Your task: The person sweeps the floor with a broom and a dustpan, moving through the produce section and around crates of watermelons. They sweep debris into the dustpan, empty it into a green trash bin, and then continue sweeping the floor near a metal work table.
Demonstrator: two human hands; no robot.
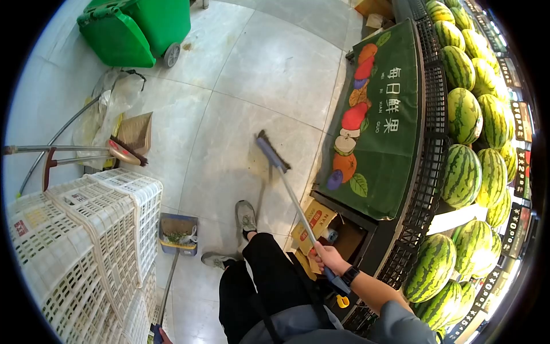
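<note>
My right hand [329,258], with a dark watch at its wrist, is wrapped round the grey handle of a broom [297,205]. The broom's blue-grey head with dark bristles [272,151] is over the tiled floor ahead of my feet. At the bottom edge, only a small part of my left hand [165,337] shows, closed at the grip of a long-handled dustpan [179,250]. Some greenish debris [176,237] lies in the pan, which is beside the white crates.
White plastic crates [109,229] are stacked at left. Behind them are another broom [126,152], a tan dustpan [136,133] and a green wheeled bin [143,28]. On the right, a watermelon display [463,175] has a green printed cover [381,123] and an open cardboard box [315,221] below.
</note>
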